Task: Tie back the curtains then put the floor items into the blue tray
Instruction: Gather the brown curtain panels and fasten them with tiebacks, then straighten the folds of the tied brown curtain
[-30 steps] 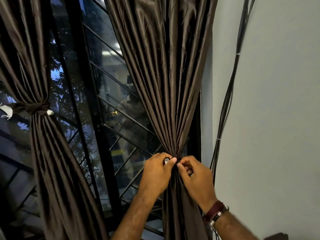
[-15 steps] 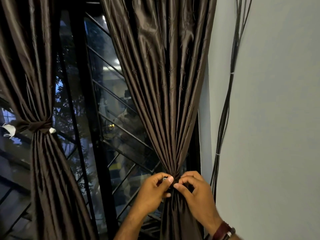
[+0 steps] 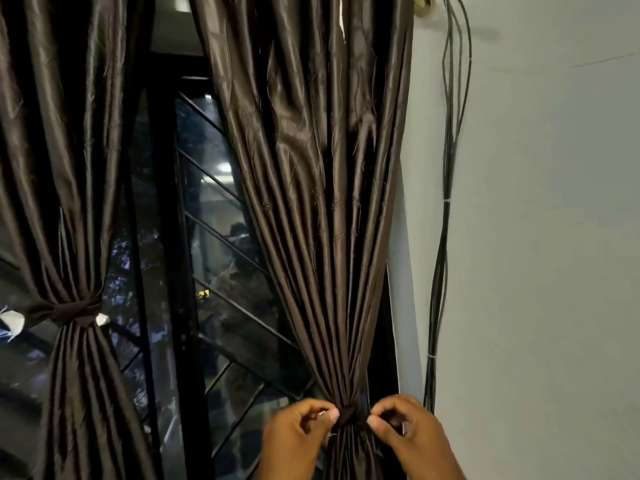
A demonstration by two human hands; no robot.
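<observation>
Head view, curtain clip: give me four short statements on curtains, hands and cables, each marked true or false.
1. The left curtain is already bound by a tieback. True.
2. The left hand hangs idle, away from the right curtain. False: it pinches the dark band around that curtain's gathered waist.
3. The right hand pinches the band's other side. True.
4. The cables on the wall run horizontally. False: they hang vertically, right of the curtain.

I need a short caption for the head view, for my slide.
Both hands, left and right, pinch the tie around the right curtain.
</observation>
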